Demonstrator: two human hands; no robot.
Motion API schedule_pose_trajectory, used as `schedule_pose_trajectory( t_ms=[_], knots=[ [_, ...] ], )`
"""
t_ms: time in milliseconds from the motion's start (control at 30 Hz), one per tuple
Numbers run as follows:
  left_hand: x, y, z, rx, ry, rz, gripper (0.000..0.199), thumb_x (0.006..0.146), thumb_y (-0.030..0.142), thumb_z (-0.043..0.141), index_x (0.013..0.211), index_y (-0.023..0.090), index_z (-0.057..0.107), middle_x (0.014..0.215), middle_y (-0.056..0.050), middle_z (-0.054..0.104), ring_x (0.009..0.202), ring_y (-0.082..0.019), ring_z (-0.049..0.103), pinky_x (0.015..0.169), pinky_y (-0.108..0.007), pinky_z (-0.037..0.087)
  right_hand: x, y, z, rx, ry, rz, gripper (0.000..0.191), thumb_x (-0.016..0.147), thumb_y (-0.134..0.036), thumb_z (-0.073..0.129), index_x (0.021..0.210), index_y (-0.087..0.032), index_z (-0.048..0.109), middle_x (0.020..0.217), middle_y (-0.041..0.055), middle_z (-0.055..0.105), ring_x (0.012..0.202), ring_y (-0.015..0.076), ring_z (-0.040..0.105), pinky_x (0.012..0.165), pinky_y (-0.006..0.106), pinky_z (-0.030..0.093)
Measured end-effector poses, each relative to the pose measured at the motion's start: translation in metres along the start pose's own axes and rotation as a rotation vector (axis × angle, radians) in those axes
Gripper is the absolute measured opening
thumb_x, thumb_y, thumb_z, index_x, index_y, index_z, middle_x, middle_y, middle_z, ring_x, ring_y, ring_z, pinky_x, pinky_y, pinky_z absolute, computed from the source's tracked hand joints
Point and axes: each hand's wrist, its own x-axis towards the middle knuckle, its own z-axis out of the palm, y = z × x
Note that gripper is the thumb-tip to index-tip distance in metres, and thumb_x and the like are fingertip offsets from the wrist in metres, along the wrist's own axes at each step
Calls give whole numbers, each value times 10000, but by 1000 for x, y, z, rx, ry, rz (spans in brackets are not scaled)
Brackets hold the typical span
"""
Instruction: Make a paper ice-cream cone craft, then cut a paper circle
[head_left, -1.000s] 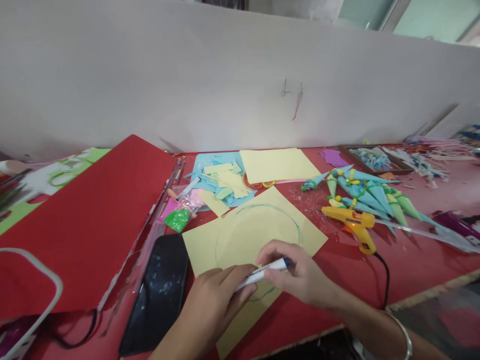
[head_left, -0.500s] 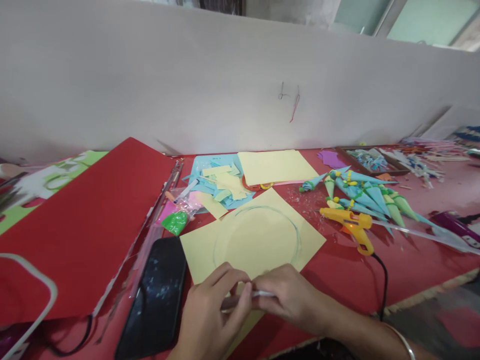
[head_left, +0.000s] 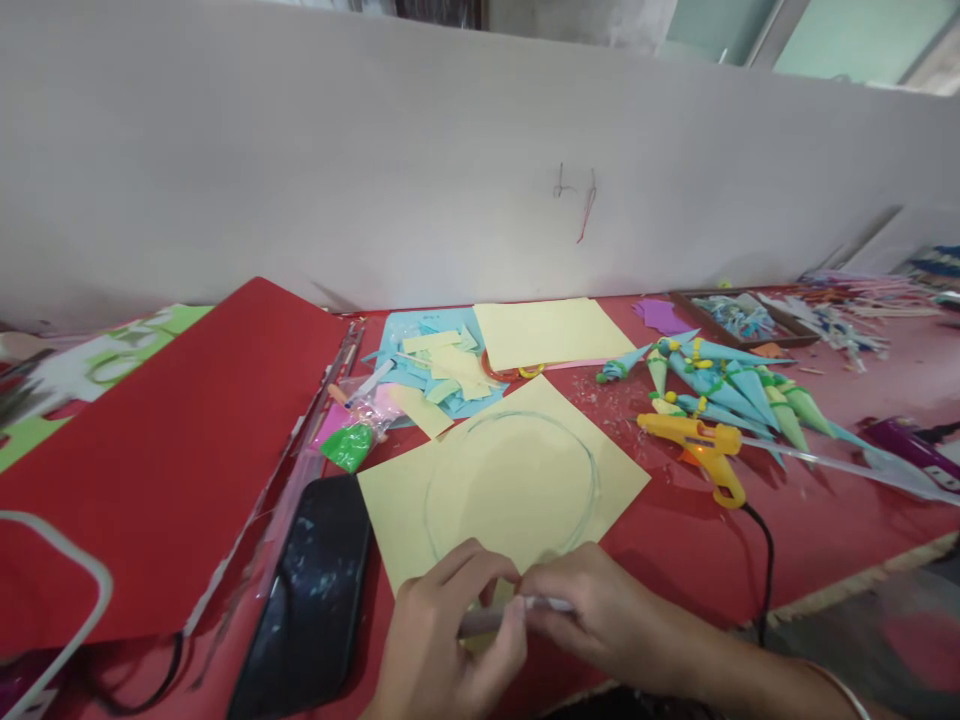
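My left hand [head_left: 457, 630] and my right hand [head_left: 592, 610] meet over the near corner of a pale yellow sheet [head_left: 517, 480]. Between them they pinch a slim marker pen [head_left: 482, 621]. Its grey end is in my left fingers and its whitish end in my right. The fingers hide the middle of the pen, so I cannot tell whether it is in one piece. On the sheet a large, thin bluish-green circle is drawn, its near side partly covered by my hands.
A black phone [head_left: 311, 590] lies left of the sheet, beside a large red sheet [head_left: 180, 470]. To the right are a yellow glue gun [head_left: 701, 445] with a cord and several blue and green paper cones [head_left: 750, 390]. Paper scraps [head_left: 442, 365] and yellow sheets [head_left: 547, 335] lie behind.
Both hands have shifted slightly right and toward me with the pen between them. More of the drawn circle's near side shows. The objects on the table have not moved.
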Motion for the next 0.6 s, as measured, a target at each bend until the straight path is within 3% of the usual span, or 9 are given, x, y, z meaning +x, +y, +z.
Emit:
schedule_pose_trajectory(
  t_ms=[100, 200, 267, 367, 433, 533, 600],
  knots=[
    [9, 0, -4, 52, -115, -4, 143, 765, 221, 458, 747, 213, 600, 621, 27, 577, 505, -94, 555, 465, -187, 412, 2, 9, 5, -12, 26, -21, 374, 904, -408, 361, 763, -161, 605, 655, 11, 624, 557, 97, 527, 523, 182, 339],
    [24, -12, -15, 134, -256, -44, 178, 795, 257, 441, 821, 232, 616, 727, 19, 607, 557, -99, 576, 513, -199, 426, 3, 17, 8, -105, 90, -14, 278, 883, -389, 415, 912, -180, 596, 774, 25, 649, 660, 133, 571, 583, 210, 388],
    [33, -28, -27, 239, -199, -129, 223, 812, 303, 413, 881, 227, 611, 744, 12, 604, 546, -108, 569, 519, -217, 423, 3, 20, 10, -218, 163, 29, 331, 854, -402, 466, 1090, -183, 541, 905, 60, 646, 780, 181, 587, 655, 259, 429],
    [45, -58, -46, 420, -60, -314, 325, 823, 383, 381, 1014, 200, 570, 670, 9, 579, 566, -153, 579, 514, -246, 422, 0, 22, 16, -390, 218, 80, 562, 811, -436, 521, 1271, -138, 396, 1046, 127, 611, 924, 243, 567, 762, 350, 458],
    [52, -75, -55, 486, -1, -331, 348, 840, 370, 358, 1062, 171, 536, 779, -32, 618, 693, -189, 615, 547, -261, 442, -2, 22, 24, -472, 190, -8, 672, 779, -506, 529, 1309, -135, 346, 1152, 149, 571, 1035, 267, 528, 840, 384, 445],
    [58, -89, -58, 667, 26, -226, 346, 865, 241, 297, 1108, 142, 522, 1029, -118, 602, 811, -217, 620, 578, -283, 457, -2, 23, 44, -601, 181, -274, 738, 755, -619, 465, 1316, -154, 342, 1271, 149, 501, 1164, 288, 442, 931, 419, 393],
    [60, -93, -55, 822, -23, -174, 381, 847, 130, 268, 1116, 140, 537, 1078, -149, 584, 813, -234, 622, 573, -303, 463, -2, 25, 61, -706, 297, -373, 555, 830, -513, 427, 1263, -166, 410, 1216, 131, 552, 1140, 270, 463, 940, 430, 373]
  ],
)
